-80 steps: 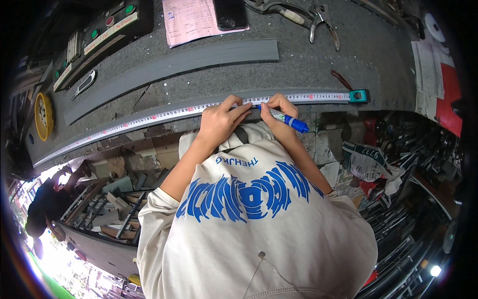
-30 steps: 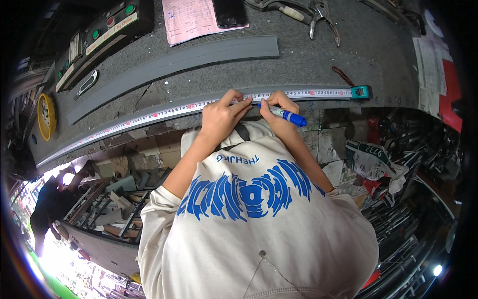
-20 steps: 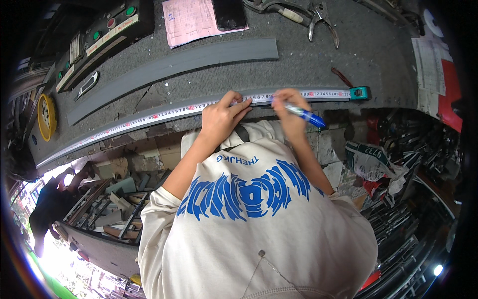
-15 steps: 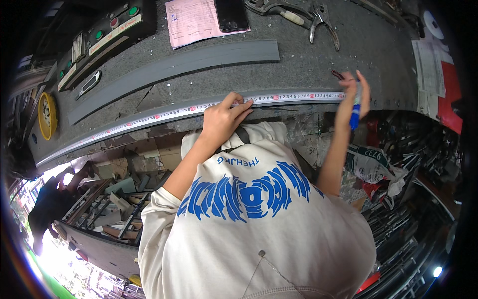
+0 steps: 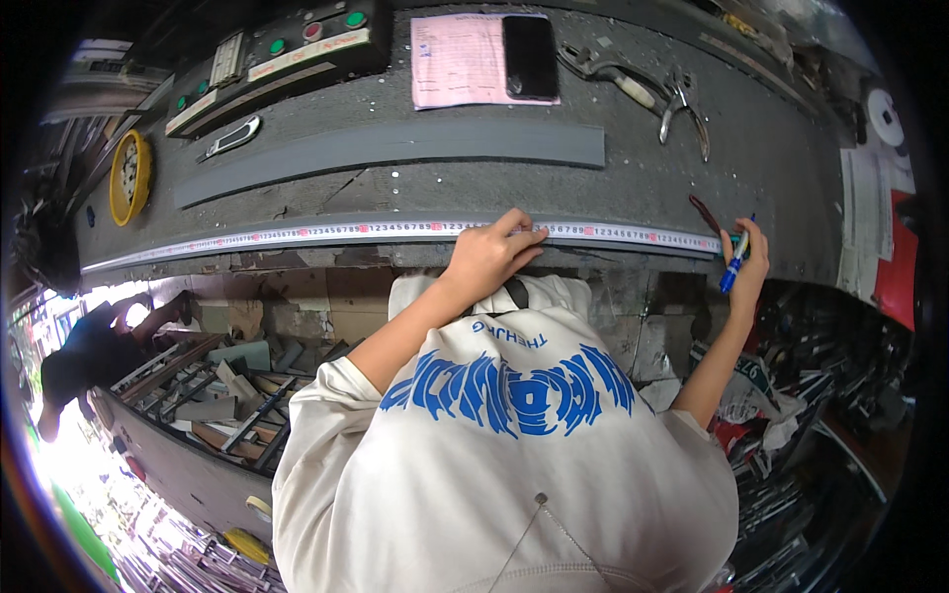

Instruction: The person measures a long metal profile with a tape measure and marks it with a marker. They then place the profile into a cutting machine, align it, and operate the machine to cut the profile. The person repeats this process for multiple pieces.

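A long tape measure blade [image 5: 395, 228] lies stretched along a grey metal strip [image 5: 336, 247] near the bench's front edge. Fingers bunched, my left hand [image 5: 494, 259] presses the blade against the strip around its middle. At the right end of the strip, my right hand [image 5: 751, 265] grips a blue marker [image 5: 733, 272], tip end pointing down toward me. Its fingers are also at the blade's end, where a bit of green shows; whether they hold the blade is unclear. Beside that hand lies a dark red, narrow object [image 5: 704, 213].
A shorter grey strip [image 5: 415, 146] lies beyond the tape. Farther back are a pink paper [image 5: 455, 64], a phone [image 5: 530, 57], pliers [image 5: 684, 104], a clamp tool [image 5: 603, 67] and a button box [image 5: 287, 64]. A utility knife [image 5: 233, 136] and yellow bowl [image 5: 144, 178] stand left.
My right hand has come to the right end of the strip, its marker now sharper in view. The view has shifted, moving the whole bench down and right. My left hand stays on the tape.
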{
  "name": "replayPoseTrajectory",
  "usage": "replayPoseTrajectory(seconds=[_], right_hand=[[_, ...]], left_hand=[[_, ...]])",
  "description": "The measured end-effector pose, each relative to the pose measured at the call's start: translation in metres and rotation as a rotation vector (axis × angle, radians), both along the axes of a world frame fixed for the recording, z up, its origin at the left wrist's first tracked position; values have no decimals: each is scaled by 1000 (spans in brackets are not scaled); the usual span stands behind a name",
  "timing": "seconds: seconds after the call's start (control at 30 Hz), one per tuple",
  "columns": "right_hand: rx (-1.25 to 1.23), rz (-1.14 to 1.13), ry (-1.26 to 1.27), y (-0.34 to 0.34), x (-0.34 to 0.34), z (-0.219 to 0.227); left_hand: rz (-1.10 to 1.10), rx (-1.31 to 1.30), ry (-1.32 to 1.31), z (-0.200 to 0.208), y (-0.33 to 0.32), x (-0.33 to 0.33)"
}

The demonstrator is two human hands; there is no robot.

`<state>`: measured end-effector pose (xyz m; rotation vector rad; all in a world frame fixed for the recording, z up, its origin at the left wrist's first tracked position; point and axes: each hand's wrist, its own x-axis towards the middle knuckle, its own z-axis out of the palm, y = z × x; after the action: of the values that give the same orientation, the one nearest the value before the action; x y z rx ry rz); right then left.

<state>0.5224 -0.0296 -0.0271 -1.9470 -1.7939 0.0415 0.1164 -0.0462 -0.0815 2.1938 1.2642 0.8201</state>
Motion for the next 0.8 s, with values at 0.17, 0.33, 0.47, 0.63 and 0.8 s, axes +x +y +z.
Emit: replayPoseTrajectory(seconds=[0.17, 0.33, 0.47, 0.63, 0.8], right_hand=[[88, 191, -55, 1, -57, 5], [294, 439, 70, 1, -176, -23], [337, 332, 341, 11, -252, -32], [253, 335, 425, 31, -295, -20], [205, 350, 455, 43, -308, -5]], left_hand=[[-32, -47, -57, 9, 2, -4], [-22, -26, -334, 44, 0, -29], [478, 260, -338, 67, 13, -131], [1610, 391, -49, 63, 6, -351], [1839, -204, -301, 14, -21, -495]])
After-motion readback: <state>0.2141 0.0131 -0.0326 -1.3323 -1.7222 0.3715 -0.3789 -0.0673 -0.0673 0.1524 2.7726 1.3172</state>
